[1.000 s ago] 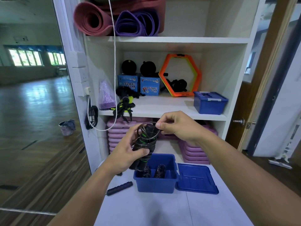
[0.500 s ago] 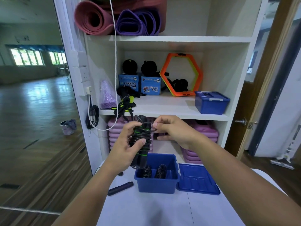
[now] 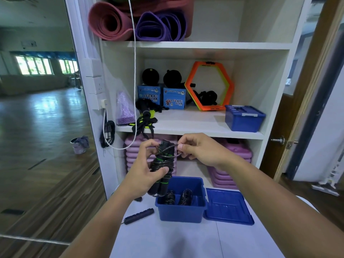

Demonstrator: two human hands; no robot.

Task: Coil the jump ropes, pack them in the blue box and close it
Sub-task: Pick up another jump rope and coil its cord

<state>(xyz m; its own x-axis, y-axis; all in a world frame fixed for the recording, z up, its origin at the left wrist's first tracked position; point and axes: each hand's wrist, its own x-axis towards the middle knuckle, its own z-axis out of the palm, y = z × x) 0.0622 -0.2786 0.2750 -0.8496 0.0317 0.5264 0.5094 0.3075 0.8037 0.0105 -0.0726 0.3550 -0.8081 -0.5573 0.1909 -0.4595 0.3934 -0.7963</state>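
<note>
**Rope bundle in both hands over the open blue box**

L hand [image 3: 147,172] grips a jump rope [image 3: 163,164] wound into a bundle: black handles w/ green rings, dark cord wrapped round them. The bundle is tilted, top toward the shelves, its lower end over the left rim of the blue box [image 3: 178,214]. The thumb lies across the front of the coils & the fingers curl round the top from behind. R hand [image 3: 202,151] pinches a loose loop of the cord btwn thumb & forefinger at the bundle's upper right. The hands are close together, linked by the rope; can't tell if they touch each other.

The blue box sits open on the white surface [image 3: 167,239], just below the bundle. Inside are two coiled ropes [image 3: 170,197], side by side. The lid [image 3: 228,206] lies flat on the surface, right against the box's right side. A black handle [image 3: 138,216] lies on the surface left of the box, apart from it.

Behind is a white shelf unit [image 3: 186,127]. Mid shelf: a second blue box [image 3: 243,119] w/ its lid on at the right, an orange hexagon frame [image 3: 209,86] leaning at the back, and two blue cartons [image 3: 174,98]. Top shelf: a rolled pink mat [image 3: 109,21] & a purple mat [image 3: 158,27]. Bottom: stacks of purple pads [image 3: 229,164]. A white cord [image 3: 134,71] hangs down the unit's left side.
</note>
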